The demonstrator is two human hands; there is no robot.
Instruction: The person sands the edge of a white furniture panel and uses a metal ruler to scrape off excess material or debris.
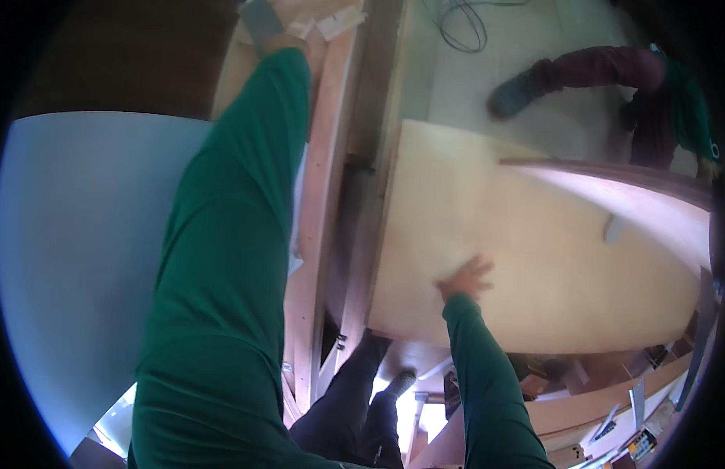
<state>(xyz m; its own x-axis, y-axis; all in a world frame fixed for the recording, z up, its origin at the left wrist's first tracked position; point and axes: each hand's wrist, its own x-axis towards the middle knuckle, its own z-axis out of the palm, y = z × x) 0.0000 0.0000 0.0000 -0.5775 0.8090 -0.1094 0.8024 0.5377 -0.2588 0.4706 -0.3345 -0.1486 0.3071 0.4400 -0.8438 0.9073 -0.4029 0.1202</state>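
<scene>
Left wall: a pale blue panel [73, 258] fills the left rim.
Left hand [283, 35]: my arm reaches up along one upright wooden beam [319, 203]; I cannot tell how the fingers sit.
Right hand [466, 279]: fingers spread open, flat on one pale plywood sheet [534, 250].
Edges: the sheet's left edge lies just beside the beam.
Room: open floor [488, 70] beyond, where another person [613, 70] crouches.

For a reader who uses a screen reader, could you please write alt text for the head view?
Seen from above, a person in green sleeves presses the right hand flat on a large pale wooden panel while the left hand reaches far up to the top of a wooden frame. Another person crouches on the floor beyond the panel.
</scene>
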